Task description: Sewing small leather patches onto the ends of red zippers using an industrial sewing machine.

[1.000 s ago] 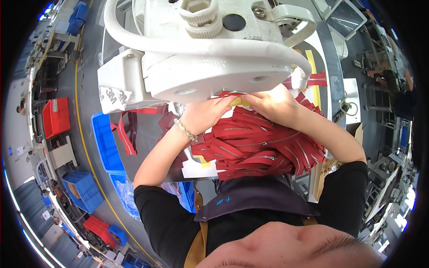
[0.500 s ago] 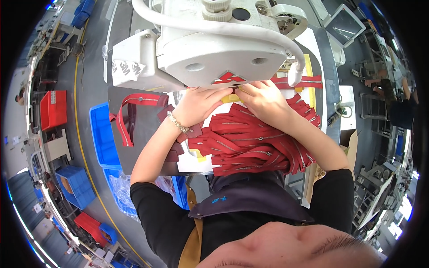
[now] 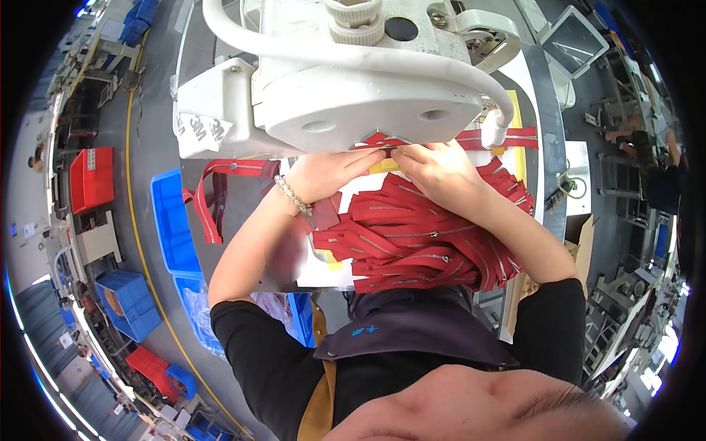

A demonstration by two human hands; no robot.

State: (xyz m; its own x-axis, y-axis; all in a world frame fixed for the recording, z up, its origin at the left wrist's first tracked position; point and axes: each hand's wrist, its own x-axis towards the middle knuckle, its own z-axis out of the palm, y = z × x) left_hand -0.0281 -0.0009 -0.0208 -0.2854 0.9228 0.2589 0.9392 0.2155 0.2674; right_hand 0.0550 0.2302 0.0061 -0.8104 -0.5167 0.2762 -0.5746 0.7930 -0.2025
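Under the front of the white sewing machine (image 3: 353, 110), my two hands meet at a small dark red piece (image 3: 389, 153). The fingers of my left hand (image 3: 323, 176) are pressed together, with the tips at its left side. From the other side, my right hand (image 3: 441, 173) pinches toward the same piece, thumb and fingers closed. The machine head partly hides what lies under the fingertips. Below my right hand a thick heap of red zippers (image 3: 412, 231) with metal teeth covers the table's front. A flat dark red patch (image 3: 324, 213) lies under my left wrist.
A red zipper strip (image 3: 213, 192) hangs over the table's left side; another zipper end (image 3: 515, 137) sticks out right of the machine. Blue bins (image 3: 173, 220) stand left beside the table. A screen (image 3: 573, 42) is at the far right, with a cardboard box (image 3: 581, 242) nearer.
The view has shifted slightly, so the machine sits a little lower in the picture. My hands stay together at the dark red piece, with only a slight shift of the fingers.
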